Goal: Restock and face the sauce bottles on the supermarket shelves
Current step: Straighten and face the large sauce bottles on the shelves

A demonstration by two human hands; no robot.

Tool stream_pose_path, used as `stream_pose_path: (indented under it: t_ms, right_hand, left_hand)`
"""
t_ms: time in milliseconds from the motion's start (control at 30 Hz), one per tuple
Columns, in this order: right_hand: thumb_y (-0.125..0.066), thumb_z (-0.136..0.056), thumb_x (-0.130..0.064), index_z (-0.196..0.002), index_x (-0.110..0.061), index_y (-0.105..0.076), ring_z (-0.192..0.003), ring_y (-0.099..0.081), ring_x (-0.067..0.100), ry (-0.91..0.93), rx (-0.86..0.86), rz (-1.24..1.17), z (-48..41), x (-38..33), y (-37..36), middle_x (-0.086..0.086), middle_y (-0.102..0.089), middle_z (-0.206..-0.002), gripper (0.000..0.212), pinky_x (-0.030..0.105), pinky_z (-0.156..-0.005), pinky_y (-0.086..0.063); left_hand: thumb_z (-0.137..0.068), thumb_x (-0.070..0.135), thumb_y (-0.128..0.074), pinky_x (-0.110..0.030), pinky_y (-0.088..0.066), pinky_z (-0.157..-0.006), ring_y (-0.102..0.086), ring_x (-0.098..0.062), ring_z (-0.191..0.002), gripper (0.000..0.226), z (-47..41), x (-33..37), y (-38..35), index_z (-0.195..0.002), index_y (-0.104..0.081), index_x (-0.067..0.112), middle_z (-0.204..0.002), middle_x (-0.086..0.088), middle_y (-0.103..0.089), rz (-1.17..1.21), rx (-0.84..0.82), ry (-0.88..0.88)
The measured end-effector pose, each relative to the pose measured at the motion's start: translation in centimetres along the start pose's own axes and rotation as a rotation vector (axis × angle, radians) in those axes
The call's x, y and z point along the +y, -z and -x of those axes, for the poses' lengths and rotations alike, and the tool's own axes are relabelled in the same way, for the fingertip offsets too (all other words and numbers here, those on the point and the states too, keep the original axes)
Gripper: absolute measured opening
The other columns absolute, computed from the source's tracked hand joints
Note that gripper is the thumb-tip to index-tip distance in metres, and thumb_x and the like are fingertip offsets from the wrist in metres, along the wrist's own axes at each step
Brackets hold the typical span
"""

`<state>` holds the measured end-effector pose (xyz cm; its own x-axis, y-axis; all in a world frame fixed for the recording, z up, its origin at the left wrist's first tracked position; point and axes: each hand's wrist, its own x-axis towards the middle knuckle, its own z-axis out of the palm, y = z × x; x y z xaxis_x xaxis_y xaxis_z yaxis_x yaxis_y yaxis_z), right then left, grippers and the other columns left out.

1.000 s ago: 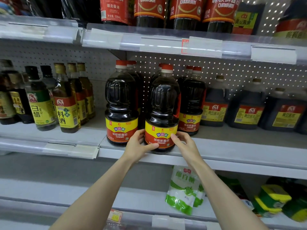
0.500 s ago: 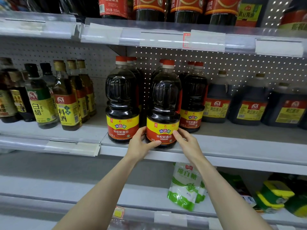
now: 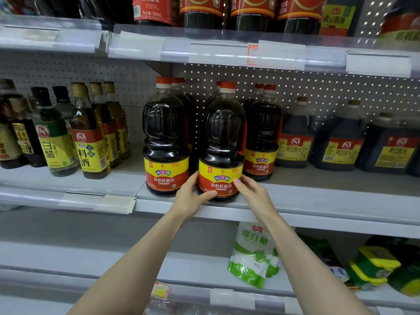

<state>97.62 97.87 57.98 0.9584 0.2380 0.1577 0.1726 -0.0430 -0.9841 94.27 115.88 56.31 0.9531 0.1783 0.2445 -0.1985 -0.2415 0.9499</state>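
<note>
The left hand is curled round the lower left side of the front soy sauce bottle, with its thumb lying across the bottom of the red and yellow label. The right hand grasps the same bottle from the right. Its thumb is at the label edge, and the other fingers go behind, where I cannot see them. Both hands hold low, I think because the bottle is big and a low grip lets them turn the label to the front.

This bottle stands upright on the shelf, close to the front edge. Just left of it stands a twin bottle, and just right and slightly behind is a third bottle. Further right of it are darker jugs, and well left of it are slim cooking wine bottles.
</note>
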Motion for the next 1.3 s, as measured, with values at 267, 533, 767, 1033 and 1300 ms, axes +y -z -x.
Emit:
stream_pose_path:
  t_ms: [267, 533, 767, 1033, 1300]
  right_hand:
    - [-0.062, -0.091, -0.033, -0.134, -0.016, -0.053, -0.110, -0.055, 0.006, -0.025, 0.036, 0.031, 0.17, -0.09, -0.01, -0.005, -0.059, -0.123, 0.047, 0.020, -0.091, -0.041]
    - [-0.063, -0.091, -0.035, -0.136, -0.016, -0.052, -0.116, -0.055, 0.008, -0.018, 0.030, 0.056, 0.09, -0.06, -0.06, -0.004, -0.059, -0.130, 0.050, 0.024, -0.097, -0.042]
    - [-0.061, -0.092, -0.034, -0.138, -0.016, -0.050, -0.114, -0.053, 0.007, -0.018, 0.023, 0.061, 0.21, -0.19, -0.05, -0.003, -0.057, -0.132, 0.050, 0.021, -0.094, -0.040]
    - [-0.055, -0.096, -0.031, -0.142, -0.018, -0.044, -0.110, -0.049, 0.001, -0.031, -0.017, 0.061, 0.10, -0.43, -0.07, -0.008, -0.054, -0.132, 0.049, 0.011, -0.082, -0.039]
    - [-0.056, -0.095, -0.034, -0.143, -0.018, -0.043, -0.118, -0.048, 0.004, -0.040, -0.016, 0.075, 0.03, -0.38, -0.03, -0.004, -0.052, -0.140, 0.052, 0.021, -0.096, -0.037]
  left_hand:
    - [-0.077, 0.020, -0.078, -0.024, -0.041, -0.099, -0.050, -0.013, -0.123, 0.070, 0.10, -0.16, -0.20, -0.138, -0.043, 0.010, -0.136, -0.006, -0.054, -0.040, 0.077, 0.014]
    - [-0.082, 0.018, -0.073, -0.024, -0.039, -0.101, -0.046, -0.006, -0.120, 0.071, 0.09, 0.05, 0.01, -0.143, -0.038, 0.011, -0.141, -0.003, -0.050, -0.020, 0.013, 0.023]
    - [-0.080, 0.021, -0.075, -0.031, -0.041, -0.107, -0.047, -0.016, -0.129, 0.072, 0.00, -0.07, -0.04, -0.142, -0.038, 0.012, -0.142, -0.005, -0.049, -0.044, 0.039, 0.047]
    - [-0.079, 0.022, -0.077, -0.024, -0.042, -0.099, -0.050, -0.017, -0.126, 0.067, 0.15, 0.13, -0.45, -0.137, -0.044, 0.009, -0.137, -0.007, -0.054, -0.085, 0.104, 0.034]
    - [-0.080, 0.022, -0.075, -0.024, -0.040, -0.099, -0.046, -0.018, -0.130, 0.070, 0.24, 0.53, -0.31, -0.141, -0.040, 0.011, -0.141, -0.006, -0.050, -0.080, 0.068, 0.050]
